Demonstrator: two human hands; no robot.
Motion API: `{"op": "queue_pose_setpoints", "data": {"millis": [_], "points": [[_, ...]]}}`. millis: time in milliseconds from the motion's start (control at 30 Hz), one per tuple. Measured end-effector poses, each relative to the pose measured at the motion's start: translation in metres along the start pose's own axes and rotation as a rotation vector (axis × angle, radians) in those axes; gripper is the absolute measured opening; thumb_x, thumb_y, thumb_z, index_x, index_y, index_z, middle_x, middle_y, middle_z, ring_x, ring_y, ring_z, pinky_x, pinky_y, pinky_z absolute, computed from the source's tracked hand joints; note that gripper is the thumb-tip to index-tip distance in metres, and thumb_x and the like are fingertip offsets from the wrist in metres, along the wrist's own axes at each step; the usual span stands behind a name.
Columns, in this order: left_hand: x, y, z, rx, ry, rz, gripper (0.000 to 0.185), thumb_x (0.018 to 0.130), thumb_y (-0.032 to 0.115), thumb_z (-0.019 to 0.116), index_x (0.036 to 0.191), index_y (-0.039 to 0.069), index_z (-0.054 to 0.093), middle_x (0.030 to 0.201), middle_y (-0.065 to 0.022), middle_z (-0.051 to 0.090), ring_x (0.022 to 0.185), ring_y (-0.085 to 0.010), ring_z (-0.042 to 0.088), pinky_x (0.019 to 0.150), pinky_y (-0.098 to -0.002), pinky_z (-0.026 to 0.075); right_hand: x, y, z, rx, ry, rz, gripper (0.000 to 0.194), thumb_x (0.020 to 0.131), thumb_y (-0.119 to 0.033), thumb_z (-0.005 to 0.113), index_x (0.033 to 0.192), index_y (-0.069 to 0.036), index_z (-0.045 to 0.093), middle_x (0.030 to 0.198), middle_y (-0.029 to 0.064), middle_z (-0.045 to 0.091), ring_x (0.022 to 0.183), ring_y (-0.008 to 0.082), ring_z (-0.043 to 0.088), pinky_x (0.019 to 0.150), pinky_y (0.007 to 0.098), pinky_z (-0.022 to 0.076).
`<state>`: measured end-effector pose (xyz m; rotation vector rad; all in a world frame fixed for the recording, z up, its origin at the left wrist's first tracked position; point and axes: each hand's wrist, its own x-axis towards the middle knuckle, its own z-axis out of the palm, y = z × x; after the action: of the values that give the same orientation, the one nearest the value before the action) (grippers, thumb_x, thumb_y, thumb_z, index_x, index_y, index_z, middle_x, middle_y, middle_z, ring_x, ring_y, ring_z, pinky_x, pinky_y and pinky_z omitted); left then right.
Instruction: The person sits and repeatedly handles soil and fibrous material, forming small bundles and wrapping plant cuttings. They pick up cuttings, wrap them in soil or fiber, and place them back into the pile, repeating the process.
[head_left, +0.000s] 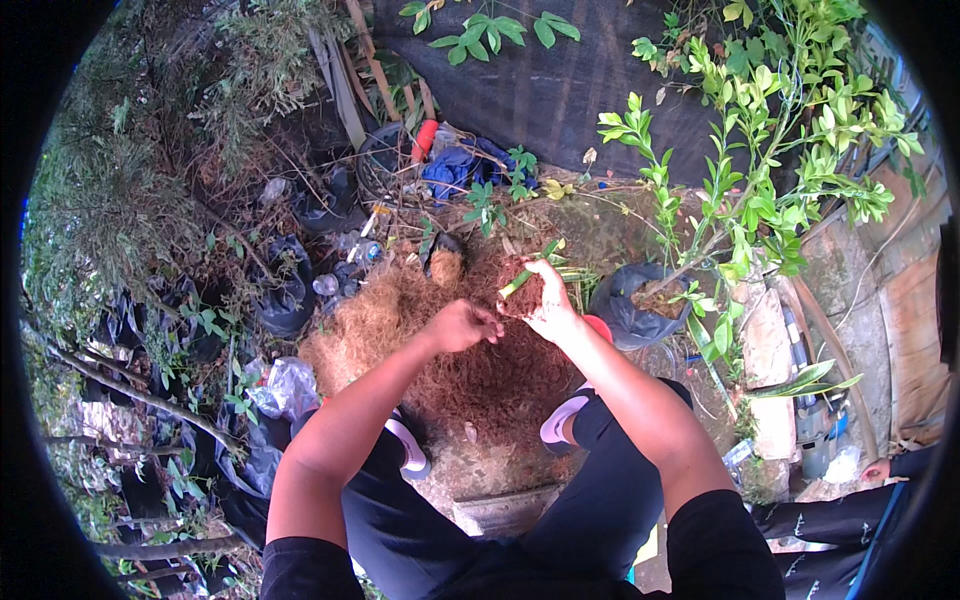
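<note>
My right hand (553, 304) grips a clump of dark brown coir-like fibre (519, 298) with a cut green plant stem (517, 283) lying across it. The thumb presses along the far side of the stem. Just left of the clump is my left hand (465, 328), its fingers curled and thumb drawn in; whether strands are between them is hidden. Below both hands spreads a heap of dark brown fibre (487, 390) on the ground. Paler, golden fibre (360, 322) makes up its left side. A small black plastic bag (448, 259) holding fibre sits at the heap's far edge.
A black plastic grow bag (630, 307) with a leafy shrub (750, 187) stands to the right. Crumpled clear plastic (289, 386) lies left, near black bags and branches. Stone blocks (769, 360) line the right. Another person's hand (875, 470) shows at lower right.
</note>
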<state>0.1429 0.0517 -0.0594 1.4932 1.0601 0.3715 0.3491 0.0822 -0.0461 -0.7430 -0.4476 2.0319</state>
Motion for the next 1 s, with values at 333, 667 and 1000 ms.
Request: {"op": "queue_pose_setpoints", "data": {"millis": [333, 667, 1000], "points": [[-0.013, 0.004, -0.045, 0.474, 0.541, -0.190, 0.039, 0.084, 0.042, 0.073, 0.119, 0.023, 0.073, 0.105, -0.0073, 0.076, 0.098, -0.0223, 0.072, 0.093, -0.0375, 0.055, 0.003, -0.007, -0.005, -0.020, 0.038, 0.011, 0.025, 0.093, -0.033, 0.056, 0.109, -0.013, 0.060, 0.093, 0.0105, 0.070, 0.075, 0.0304, 0.070, 0.063, 0.0487, 0.0578], [-0.014, 0.024, -0.019, 0.576, 0.321, 0.089, 0.038, 0.087, 0.040, 0.070, 0.122, 0.023, 0.071, 0.105, -0.0057, 0.076, 0.093, -0.0224, 0.073, 0.087, -0.0373, 0.057, 0.000, 0.005, -0.005, -0.103, -0.040, 0.111, 0.026, 0.094, -0.029, 0.055, 0.117, -0.016, 0.057, 0.096, 0.0106, 0.069, 0.077, 0.0320, 0.070, 0.061, 0.0507, 0.0573], [-0.012, 0.007, -0.056, 0.482, 0.689, -0.259, 0.023, 0.091, 0.041, 0.067, 0.100, 0.025, 0.080, 0.094, -0.0072, 0.077, 0.086, -0.0238, 0.074, 0.080, -0.0378, 0.059, 0.003, 0.001, -0.009, -0.083, -0.066, 0.130, 0.029, 0.093, -0.028, 0.055, 0.119, -0.015, 0.056, 0.096, 0.0148, 0.070, 0.077, 0.0334, 0.070, 0.062, 0.0514, 0.0568]]}}
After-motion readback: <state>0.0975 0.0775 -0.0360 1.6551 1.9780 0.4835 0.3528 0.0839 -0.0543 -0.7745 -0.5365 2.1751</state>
